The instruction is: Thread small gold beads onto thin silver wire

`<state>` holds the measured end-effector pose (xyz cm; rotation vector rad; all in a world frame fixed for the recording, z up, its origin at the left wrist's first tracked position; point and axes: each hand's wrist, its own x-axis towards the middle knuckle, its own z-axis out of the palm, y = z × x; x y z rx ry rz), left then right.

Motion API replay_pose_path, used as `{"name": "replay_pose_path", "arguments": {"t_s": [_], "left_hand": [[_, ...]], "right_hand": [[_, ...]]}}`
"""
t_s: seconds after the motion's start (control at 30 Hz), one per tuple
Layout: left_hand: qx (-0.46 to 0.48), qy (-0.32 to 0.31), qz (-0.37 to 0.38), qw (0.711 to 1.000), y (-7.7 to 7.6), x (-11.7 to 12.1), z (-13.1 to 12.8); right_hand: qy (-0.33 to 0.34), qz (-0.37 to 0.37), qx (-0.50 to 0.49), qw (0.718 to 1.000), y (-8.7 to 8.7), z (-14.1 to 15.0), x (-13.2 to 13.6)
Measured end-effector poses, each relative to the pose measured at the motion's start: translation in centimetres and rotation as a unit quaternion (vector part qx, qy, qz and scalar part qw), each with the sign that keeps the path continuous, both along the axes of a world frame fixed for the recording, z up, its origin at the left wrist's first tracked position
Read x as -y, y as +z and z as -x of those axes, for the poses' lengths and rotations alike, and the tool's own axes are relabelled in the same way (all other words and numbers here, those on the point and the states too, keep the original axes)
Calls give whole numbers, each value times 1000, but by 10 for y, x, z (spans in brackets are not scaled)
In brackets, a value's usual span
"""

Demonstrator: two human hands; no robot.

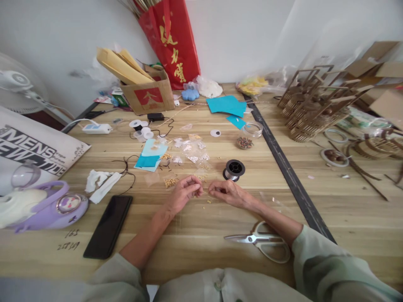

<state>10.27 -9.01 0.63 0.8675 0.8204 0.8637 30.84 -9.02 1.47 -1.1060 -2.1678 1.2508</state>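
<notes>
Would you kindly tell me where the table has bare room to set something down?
Bare patches: between the black spool and the dark strip; left of the scissors, by the shirt front; and right of that strip, beyond the right sleeve. It is crowded beyond the left hand, with gold beads and small plastic bags.

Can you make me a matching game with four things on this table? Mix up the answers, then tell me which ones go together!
Things:
1. Spool
2. Scissors
3. Tall bag
4. Cluster of tiny gold pieces

Clues:
A. Red with gold writing
B. Beside the left hand
C. Just beyond the right hand
D. Has pale handles

Right pairs: 1-C, 2-D, 3-A, 4-B
</notes>
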Motion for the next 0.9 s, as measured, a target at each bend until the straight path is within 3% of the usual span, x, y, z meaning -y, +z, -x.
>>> {"name": "replay_pose_path", "arguments": {"t_s": [0.43, 0.9], "left_hand": [[-100, -22, -80, 991, -9, 3, 0], [-111, -32, -82, 990, -10, 2, 1]], "right_hand": [[-43, -18, 13, 999, 0, -6, -6], [-70, -10, 9, 997, 3, -9, -9]]}}
